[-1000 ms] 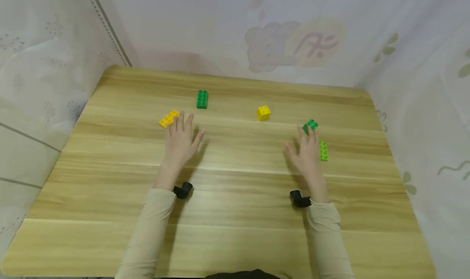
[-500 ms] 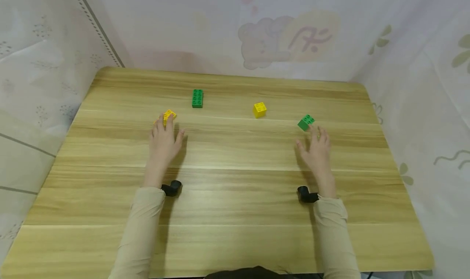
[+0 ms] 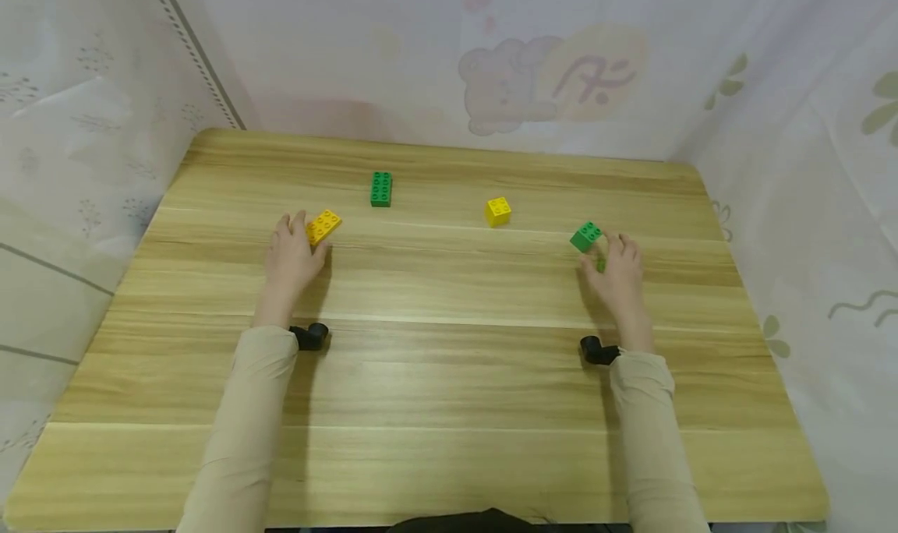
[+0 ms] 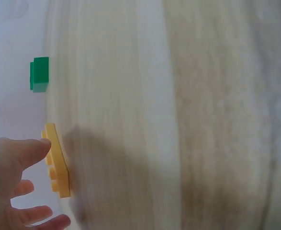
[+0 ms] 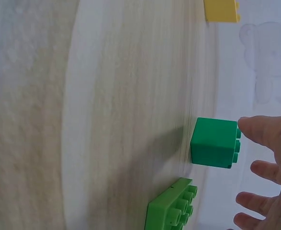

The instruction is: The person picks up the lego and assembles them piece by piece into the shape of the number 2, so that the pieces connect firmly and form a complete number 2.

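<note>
yellow flat brick (image 3: 323, 226) at left hand (image 3: 292, 255)

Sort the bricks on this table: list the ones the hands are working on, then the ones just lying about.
In hand:
- flat yellow brick, at the left hand
- flat green brick, under the right hand
- small green cube, at its fingertips

Lying about:
- long green brick
- yellow cube

The pale wooden table (image 3: 449, 377) has a smooth, faintly sheeny grained top. The flat yellow plastic brick (image 3: 323, 226) at left and the small green plastic cube brick (image 3: 585, 236) at right look smooth and slightly glossy. The beige sleeves (image 3: 242, 432) are soft matt cloth.
</note>
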`<state>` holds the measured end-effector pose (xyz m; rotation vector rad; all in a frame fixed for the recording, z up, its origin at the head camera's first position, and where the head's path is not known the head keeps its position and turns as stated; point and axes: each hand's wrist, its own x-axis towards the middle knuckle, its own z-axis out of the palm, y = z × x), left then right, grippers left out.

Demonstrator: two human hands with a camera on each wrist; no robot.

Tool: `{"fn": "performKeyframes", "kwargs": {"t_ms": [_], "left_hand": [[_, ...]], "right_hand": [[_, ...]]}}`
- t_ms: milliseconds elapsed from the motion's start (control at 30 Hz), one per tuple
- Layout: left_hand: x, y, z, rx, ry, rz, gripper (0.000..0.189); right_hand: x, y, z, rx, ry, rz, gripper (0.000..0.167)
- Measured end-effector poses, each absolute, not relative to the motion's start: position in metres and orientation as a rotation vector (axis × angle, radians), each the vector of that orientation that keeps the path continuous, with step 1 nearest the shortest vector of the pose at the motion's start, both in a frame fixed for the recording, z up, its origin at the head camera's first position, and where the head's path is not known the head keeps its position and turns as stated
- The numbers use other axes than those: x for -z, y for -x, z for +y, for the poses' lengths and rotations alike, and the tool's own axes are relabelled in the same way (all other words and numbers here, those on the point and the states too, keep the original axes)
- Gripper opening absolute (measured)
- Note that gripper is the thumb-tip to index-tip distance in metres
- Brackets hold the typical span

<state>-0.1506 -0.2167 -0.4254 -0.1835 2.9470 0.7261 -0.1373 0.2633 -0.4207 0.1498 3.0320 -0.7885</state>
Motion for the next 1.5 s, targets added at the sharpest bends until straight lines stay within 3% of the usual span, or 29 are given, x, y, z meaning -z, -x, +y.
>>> {"fn": "performKeyframes", "kwargs": {"t_ms": [833, 1167, 1500], "left_hand": [[0.434, 0.164, -0.228, -0.945, 0.222, 2.884, 0.051], [0.436, 0.16, -0.229, -0.965, 0.173, 2.871, 0.05], [0.437, 0.161, -0.23, -0.918, 0.135, 2.899, 0.049]], "right_hand": [[0.424, 0.173, 0.27, 0.899, -0.169, 2.752, 0.084], [0.423, 0.181, 0.271, 0.705, -0.182, 2.761, 0.067], [0.432, 0.186, 0.272, 0.597, -0.19, 2.828, 0.067]]}}
